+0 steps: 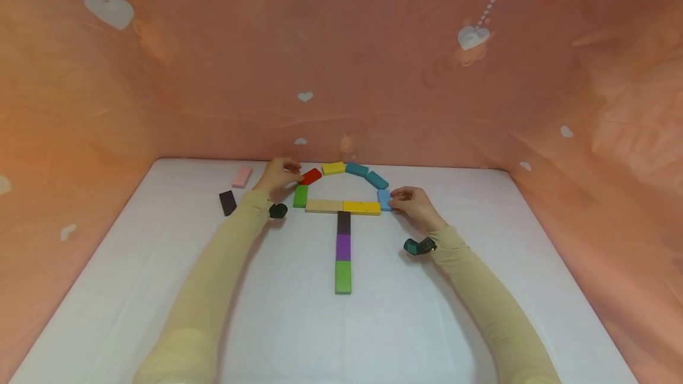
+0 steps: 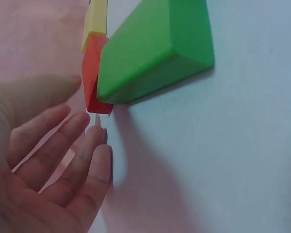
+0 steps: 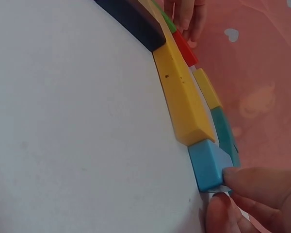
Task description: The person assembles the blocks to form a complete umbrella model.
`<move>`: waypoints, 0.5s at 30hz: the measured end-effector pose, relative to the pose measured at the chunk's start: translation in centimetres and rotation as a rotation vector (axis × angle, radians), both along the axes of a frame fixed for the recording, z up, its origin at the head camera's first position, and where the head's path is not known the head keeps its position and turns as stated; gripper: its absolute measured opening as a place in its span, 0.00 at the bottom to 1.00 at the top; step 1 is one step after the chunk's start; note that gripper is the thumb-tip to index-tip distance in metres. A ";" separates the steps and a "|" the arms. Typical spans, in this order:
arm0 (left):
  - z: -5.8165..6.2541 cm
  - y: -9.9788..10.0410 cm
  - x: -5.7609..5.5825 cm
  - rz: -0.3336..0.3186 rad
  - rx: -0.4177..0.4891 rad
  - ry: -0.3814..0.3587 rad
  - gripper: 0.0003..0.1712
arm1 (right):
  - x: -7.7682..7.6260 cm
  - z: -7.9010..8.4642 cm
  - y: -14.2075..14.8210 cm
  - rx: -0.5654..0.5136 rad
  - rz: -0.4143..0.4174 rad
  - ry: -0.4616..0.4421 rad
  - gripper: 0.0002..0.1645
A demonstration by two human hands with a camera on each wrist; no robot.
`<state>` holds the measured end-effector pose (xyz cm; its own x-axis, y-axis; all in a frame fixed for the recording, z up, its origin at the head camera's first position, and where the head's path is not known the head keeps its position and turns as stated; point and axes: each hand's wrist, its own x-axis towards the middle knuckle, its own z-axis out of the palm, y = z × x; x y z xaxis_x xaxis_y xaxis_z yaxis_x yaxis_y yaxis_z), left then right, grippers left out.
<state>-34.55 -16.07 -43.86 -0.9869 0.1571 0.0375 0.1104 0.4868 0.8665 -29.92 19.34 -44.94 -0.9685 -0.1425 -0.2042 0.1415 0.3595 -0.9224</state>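
Flat coloured blocks form an arch over a straight bar and a stem on the white table. In the head view my left hand (image 1: pixel 279 175) is at the outer end of the red block (image 1: pixel 310 176). Its fingers are loosely extended in the left wrist view, the thumb tip right beside the red block (image 2: pixel 91 77), near the green block (image 2: pixel 150 53). My right hand (image 1: pixel 416 205) pinches the light blue block (image 3: pixel 209 166) at the arch's right foot, thumb on its side and a finger at its end. That block sits against the yellow bar block (image 3: pixel 184 97).
The arch continues through a yellow block (image 1: pixel 333 168) and two teal blocks (image 1: pixel 376 180). A tan block (image 1: pixel 324 205) completes the bar; black, purple (image 1: pixel 344 248) and green blocks make the stem. Loose pink (image 1: pixel 242 177) and black (image 1: pixel 227 202) blocks lie left. Cloth hangs behind.
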 end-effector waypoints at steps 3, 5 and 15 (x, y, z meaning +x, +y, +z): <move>-0.2 -0.3 -0.1 -0.017 0.024 0.005 0.19 | 0.0 0.0 0.0 0.007 -0.002 -0.008 0.21; -0.3 -0.4 -0.1 -0.021 0.028 0.002 0.19 | 0.0 0.0 0.0 0.013 0.000 -0.006 0.21; -0.7 -0.3 -0.3 -0.010 0.031 0.004 0.18 | 0.0 0.1 0.0 0.001 0.007 -0.009 0.22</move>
